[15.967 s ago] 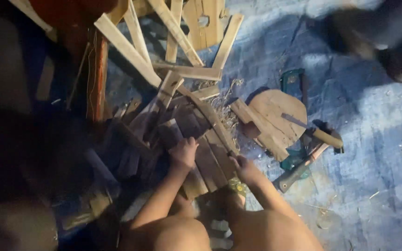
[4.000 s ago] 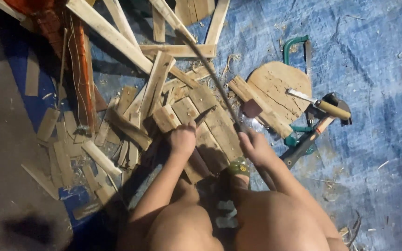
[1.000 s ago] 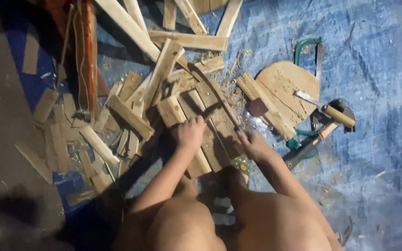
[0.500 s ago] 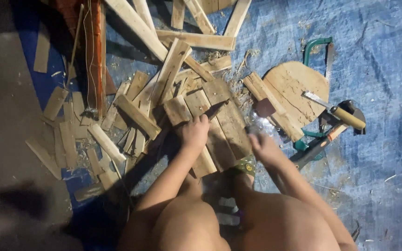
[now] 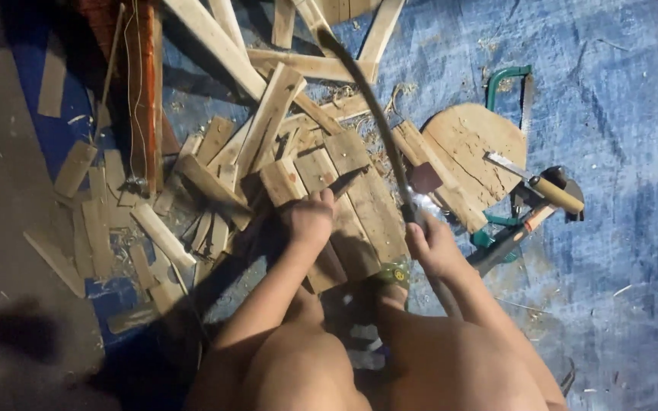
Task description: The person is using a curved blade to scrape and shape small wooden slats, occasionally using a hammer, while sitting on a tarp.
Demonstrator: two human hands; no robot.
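Planks (image 5: 359, 205) lie side by side on the blue tarp (image 5: 618, 114), right in front of the person's knees. The left hand (image 5: 310, 221) presses down on them, its grip closed over the end of one short board. The right hand (image 5: 432, 245) has its grip wrapped tight around the handle of a long curved blade (image 5: 375, 114), which arcs up over the wood. Just beside it sit a round wooden disc (image 5: 470, 144), a green hacksaw (image 5: 508, 80) and a hammer (image 5: 554, 194).
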